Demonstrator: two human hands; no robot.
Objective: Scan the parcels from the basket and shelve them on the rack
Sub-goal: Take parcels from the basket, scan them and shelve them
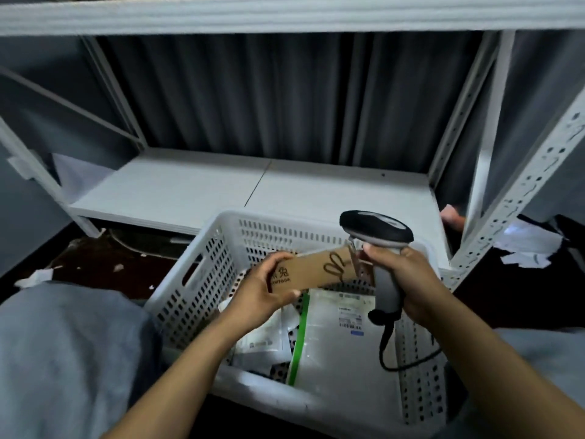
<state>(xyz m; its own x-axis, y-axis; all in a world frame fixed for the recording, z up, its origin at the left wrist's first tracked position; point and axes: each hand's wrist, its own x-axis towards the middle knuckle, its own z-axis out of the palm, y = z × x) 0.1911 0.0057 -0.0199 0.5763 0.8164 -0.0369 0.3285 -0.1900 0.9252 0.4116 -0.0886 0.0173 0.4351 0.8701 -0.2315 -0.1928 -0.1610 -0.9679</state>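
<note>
At lower centre my left hand [262, 289] has its grip pinched round a flat brown cardboard parcel [316, 270], held above the perforated white plastic basket [196, 280]. My right hand [408, 280] clasps the grey-and-black scanner [376, 229] just beside it. I'd turn the label toward the scanner window and hold steady. Glossy poly mailers [335, 350] lie below. The rack shelf [190, 191] is smooth white board.

Basket [202, 280] before rack [253, 188]
</note>
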